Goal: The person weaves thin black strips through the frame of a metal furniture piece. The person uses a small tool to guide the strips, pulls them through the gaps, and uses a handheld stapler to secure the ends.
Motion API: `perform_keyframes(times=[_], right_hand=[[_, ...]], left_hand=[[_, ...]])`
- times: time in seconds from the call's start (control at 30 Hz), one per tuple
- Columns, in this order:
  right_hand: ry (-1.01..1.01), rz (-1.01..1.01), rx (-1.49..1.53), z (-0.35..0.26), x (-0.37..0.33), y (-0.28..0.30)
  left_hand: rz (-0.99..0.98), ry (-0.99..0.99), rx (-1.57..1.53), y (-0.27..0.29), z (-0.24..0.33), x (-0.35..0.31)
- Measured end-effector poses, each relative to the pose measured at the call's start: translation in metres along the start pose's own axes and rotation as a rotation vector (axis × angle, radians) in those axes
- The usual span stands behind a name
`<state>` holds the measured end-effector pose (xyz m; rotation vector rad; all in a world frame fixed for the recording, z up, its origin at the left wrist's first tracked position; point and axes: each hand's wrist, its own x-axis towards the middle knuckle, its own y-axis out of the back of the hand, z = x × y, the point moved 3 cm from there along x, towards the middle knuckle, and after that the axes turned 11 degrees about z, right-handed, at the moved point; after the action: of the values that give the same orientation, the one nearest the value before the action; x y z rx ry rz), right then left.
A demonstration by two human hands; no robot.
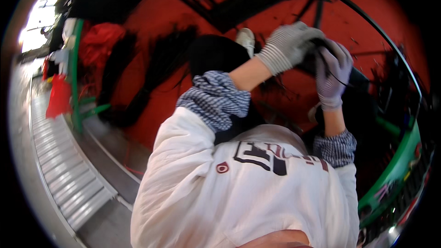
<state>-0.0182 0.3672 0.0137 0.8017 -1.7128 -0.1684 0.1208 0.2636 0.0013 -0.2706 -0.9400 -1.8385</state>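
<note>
My left hand [289, 47], in a pale striped work glove, reaches to the right with its fingers closed on a thin black cable-like strand [329, 70]. My right hand [336, 70], in a similar pale glove, is raised right beside it. Its fingers curl round the same black strand, and the two hands nearly touch at the fingertips. A thin end of the strand hangs down across the right palm. The part between the fingers is dark and blurred, so its exact kind is hidden.
Black strand bundles [158, 62] lie on the red surface [151, 14] to the left. A black frame [229, 9] stands beyond my hands. A green post [75, 73], red bags [98, 41] and a roller conveyor [69, 156] are left; a curved green rim [397, 160] is right.
</note>
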Motion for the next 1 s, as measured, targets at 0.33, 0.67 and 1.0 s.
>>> perform_keyframes(times=[0.33, 0.67, 1.0], right_hand=[[-0.001, 0.034, -0.008, -0.001, -0.003, -0.005], [-0.142, 0.051, 0.125, 0.009, 0.000, 0.001], [-0.320, -0.276, 0.612, -0.049, 0.156, -0.021]], left_hand=[[-0.106, 0.098, 0.033, 0.002, 0.001, 0.003], [-0.116, 0.108, 0.044, 0.001, 0.004, 0.003], [-0.096, 0.129, 0.055, -0.008, 0.003, 0.001]])
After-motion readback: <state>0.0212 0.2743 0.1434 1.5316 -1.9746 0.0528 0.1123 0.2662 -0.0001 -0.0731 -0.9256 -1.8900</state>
